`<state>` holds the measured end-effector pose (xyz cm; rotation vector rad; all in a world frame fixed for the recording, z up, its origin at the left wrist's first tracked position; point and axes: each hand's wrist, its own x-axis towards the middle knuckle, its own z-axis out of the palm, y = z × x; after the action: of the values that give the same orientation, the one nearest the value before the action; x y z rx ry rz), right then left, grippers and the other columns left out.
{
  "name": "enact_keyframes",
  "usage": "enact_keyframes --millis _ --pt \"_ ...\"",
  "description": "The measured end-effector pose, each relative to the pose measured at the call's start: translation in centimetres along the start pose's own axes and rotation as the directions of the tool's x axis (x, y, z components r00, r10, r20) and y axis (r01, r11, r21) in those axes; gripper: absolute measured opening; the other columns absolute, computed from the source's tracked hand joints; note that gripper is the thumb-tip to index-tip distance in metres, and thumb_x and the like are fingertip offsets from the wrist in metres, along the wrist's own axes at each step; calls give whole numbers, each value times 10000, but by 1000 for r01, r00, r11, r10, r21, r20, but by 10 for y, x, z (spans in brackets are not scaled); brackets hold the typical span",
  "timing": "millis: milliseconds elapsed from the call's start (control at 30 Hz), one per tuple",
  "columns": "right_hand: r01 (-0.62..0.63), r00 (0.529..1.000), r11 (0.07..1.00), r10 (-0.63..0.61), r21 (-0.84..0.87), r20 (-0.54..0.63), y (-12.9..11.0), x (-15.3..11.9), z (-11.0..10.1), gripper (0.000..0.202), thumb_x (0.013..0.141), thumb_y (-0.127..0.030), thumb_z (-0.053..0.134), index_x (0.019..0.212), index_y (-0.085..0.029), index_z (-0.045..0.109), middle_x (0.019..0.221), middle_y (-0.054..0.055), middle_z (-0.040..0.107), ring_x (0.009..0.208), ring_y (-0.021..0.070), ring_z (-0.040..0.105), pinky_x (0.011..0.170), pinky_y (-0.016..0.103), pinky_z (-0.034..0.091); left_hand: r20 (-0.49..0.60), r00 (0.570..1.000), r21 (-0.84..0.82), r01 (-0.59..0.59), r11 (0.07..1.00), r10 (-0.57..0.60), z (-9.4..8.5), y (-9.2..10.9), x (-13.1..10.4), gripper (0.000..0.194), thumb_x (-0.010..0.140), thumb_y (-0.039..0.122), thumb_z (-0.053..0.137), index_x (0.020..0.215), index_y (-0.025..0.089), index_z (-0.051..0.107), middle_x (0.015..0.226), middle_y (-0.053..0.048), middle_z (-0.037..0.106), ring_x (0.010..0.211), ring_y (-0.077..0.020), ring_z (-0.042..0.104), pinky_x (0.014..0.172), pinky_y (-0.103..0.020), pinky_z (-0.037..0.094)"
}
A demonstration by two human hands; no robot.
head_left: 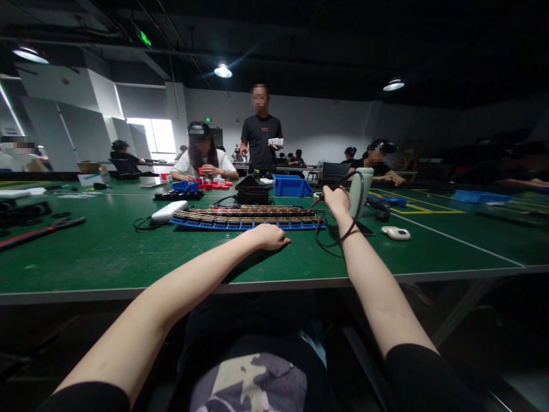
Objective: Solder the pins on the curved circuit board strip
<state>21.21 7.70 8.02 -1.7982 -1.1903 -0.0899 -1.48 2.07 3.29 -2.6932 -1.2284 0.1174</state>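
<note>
A long blue rack (pixel 253 224) lies across the green table before me, carrying rows of thin brownish-gold strips. My left hand (pixel 271 236) rests at the rack's front edge, fingers curled in; whatever may be inside them is hidden. Beyond the rack's right end, my right hand (pixel 337 200) is closed, with a black cable (pixel 359 200) running out of it. The cable arcs up, then loops down past my wrist to the tabletop. A small pale tip shows left of that hand, too small to name. Just right of it stands a pale green cylinder (pixel 361 191).
A white power-bank-like box (pixel 169 212) with a cord lies left of the rack. Behind are a black device (pixel 252 191) and a blue bin (pixel 292 185). A cream case (pixel 396 233) sits at right. Across the table, one person handles red pieces (pixel 214 185); another stands.
</note>
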Motion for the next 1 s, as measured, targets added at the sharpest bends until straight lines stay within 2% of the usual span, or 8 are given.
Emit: enact_keyframes --millis 100,1000 --pt "-48 999 999 48 -21 -6 -1 0 0 423 861 -403 490 1080 -126 723 1080 174 712 1037 295 662 901 357 492 3 1000 9 -1 1000 1 -1 1 -1 556 982 513 285 1081 159 702 1117 -171 704 1063 -295 662 863 -367 508" --pt "-61 998 998 61 -15 9 -4 -3 -4 434 868 -396 483 1111 -120 713 1115 186 701 1084 327 645 926 390 481 12 1000 11 -3 1000 3 -2 2 -1 554 984 501 286 1096 149 699 1137 -180 698 1072 -300 658 873 -376 510"
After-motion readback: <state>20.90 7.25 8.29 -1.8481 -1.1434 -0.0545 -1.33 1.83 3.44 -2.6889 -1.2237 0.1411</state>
